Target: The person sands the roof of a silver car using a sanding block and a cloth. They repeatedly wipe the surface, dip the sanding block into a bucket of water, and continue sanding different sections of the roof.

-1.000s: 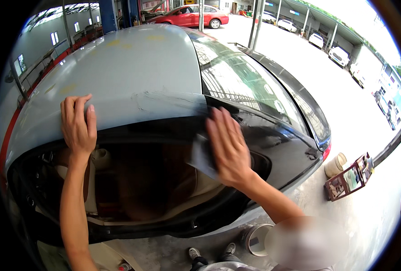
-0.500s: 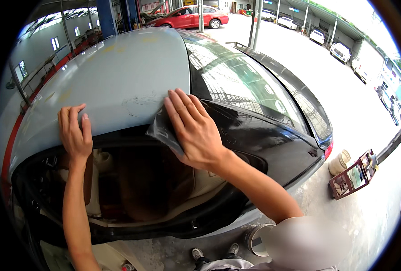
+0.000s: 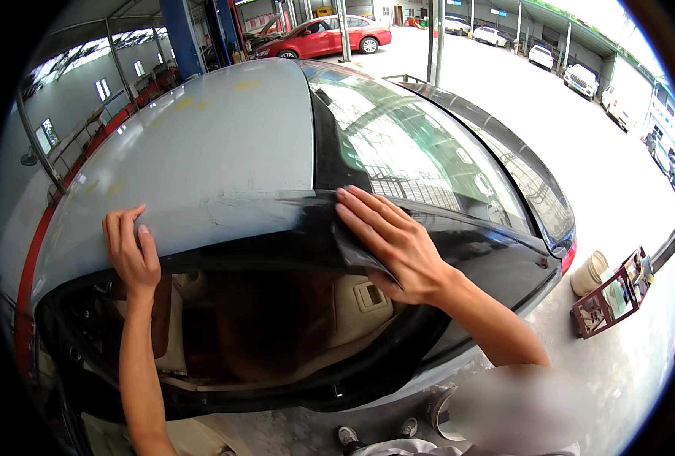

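Note:
A car with a dull grey roof (image 3: 216, 144) and a black rear pillar stands in front of me. My right hand (image 3: 402, 247) lies with its fingers together over a dark sheet of sandpaper (image 3: 355, 252), pressing it on the black rear pillar just behind the roof's end. Dark smears and scratch marks (image 3: 238, 204) run along the roof edge left of it. My left hand (image 3: 133, 251) rests on the roof's near edge with fingers bent and thumb apart, and no object shows in it. Below both hands, the side opening reveals beige seats (image 3: 360, 300).
Right of the pillar slopes the rear window (image 3: 421, 152). A bucket (image 3: 441, 416) stands on the floor near my shoes. Farther right are a beige bucket (image 3: 588, 273) and a dark red cart (image 3: 611, 304). A red car (image 3: 326, 36) and a blue post (image 3: 181, 38) stand beyond.
My right hand has slid the sandpaper rightward from the grey roof edge onto the black pillar, leaving a dark smear. My left hand keeps its place on the roof; the view has shifted slightly.

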Available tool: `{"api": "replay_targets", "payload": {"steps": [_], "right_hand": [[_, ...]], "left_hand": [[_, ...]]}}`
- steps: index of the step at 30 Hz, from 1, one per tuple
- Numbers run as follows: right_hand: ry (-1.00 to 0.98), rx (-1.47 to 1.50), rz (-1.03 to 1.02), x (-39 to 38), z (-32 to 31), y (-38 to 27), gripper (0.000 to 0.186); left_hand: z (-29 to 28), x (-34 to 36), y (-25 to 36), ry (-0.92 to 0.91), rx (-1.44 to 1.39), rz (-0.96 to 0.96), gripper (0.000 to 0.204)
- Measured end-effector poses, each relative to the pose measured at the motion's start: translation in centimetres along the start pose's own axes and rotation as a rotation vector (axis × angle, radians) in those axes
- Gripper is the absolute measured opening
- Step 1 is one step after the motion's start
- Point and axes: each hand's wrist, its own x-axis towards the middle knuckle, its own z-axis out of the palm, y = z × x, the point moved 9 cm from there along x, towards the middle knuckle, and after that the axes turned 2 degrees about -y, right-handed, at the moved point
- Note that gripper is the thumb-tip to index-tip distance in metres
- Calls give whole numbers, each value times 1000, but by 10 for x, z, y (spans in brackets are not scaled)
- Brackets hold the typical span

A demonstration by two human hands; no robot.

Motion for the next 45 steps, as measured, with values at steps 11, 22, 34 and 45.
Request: {"api": "replay_targets", "payload": {"steps": [11,22,34,45], "right_hand": [[-11,143,-103,27,2,-10,86],[-21,160,-113,49,13,-11,82],[-17,-245,-42,77,48,-65,97],[8,-252,23,67,60,-79,81]], "left_hand": [[-2,5,1,19,-6,5,32],[7,1,6,-15,-24,-41,32],[8,-1,4,-8,-20,-33,31],[9,3,4,18,-53,-36,27]]}}
